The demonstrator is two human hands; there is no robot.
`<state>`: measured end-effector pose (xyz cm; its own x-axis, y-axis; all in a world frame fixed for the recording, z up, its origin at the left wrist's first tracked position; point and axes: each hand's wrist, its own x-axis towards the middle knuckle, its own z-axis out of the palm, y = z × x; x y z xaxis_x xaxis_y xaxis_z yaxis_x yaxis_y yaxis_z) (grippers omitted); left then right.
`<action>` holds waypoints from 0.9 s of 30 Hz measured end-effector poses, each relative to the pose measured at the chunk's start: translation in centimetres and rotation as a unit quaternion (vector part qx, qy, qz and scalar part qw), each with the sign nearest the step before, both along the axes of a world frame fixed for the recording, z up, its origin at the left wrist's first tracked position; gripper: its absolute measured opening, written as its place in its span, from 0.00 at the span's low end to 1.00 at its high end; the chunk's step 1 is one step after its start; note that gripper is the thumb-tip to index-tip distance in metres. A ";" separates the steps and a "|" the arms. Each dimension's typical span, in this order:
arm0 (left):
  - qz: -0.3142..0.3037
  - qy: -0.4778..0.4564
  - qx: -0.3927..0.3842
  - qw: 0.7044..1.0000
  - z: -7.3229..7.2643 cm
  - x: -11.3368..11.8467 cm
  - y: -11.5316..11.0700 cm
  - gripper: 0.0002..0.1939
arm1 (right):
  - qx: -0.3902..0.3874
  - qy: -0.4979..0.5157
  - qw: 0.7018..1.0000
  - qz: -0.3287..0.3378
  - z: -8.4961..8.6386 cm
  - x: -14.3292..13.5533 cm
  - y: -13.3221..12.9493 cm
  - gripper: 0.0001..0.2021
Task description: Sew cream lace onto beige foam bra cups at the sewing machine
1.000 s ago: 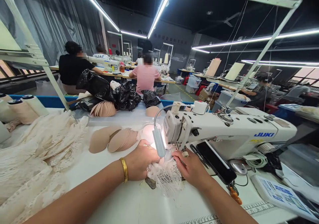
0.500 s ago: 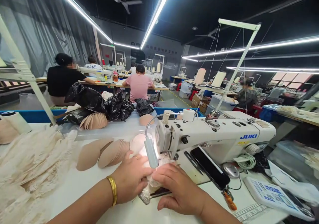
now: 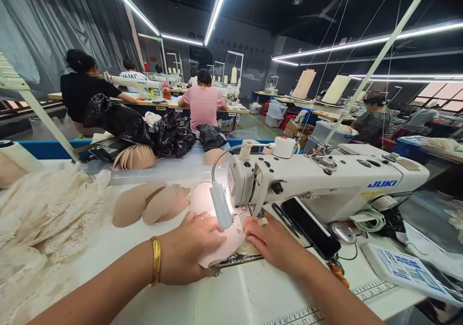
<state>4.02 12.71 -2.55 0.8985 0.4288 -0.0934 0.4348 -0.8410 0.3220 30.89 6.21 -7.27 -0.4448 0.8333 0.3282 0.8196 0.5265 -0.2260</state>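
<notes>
Gripping a smooth, curved pink cup (image 3: 228, 246), left hand (image 3: 190, 249) half-closed, right hand (image 3: 273, 240) curled by its edge, hold unclear.

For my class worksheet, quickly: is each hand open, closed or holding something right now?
Left hand: holding the pale pink curved fabric cup.
Right hand: partly curled beside the cup; whether it grips anything cannot be told.

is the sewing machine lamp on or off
On: a bright white glow shows beside the lamp, lighting the pale pink cup behind it.
</notes>
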 end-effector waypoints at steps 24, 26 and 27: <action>-0.067 -0.117 0.105 0.985 -2.5 1.1 2.1 0.13 | -0.039 0.088 0.995 0.007 -1.5 -0.6 0.8 0.15; -0.072 -0.122 0.106 0.984 -2.6 1.1 2.3 0.14 | -0.024 0.056 0.998 0.000 -1.7 -0.5 0.8 0.16; -0.075 -0.126 0.107 0.983 -2.6 1.1 2.4 0.14 | -0.017 0.048 0.999 0.000 -1.7 -0.4 0.8 0.16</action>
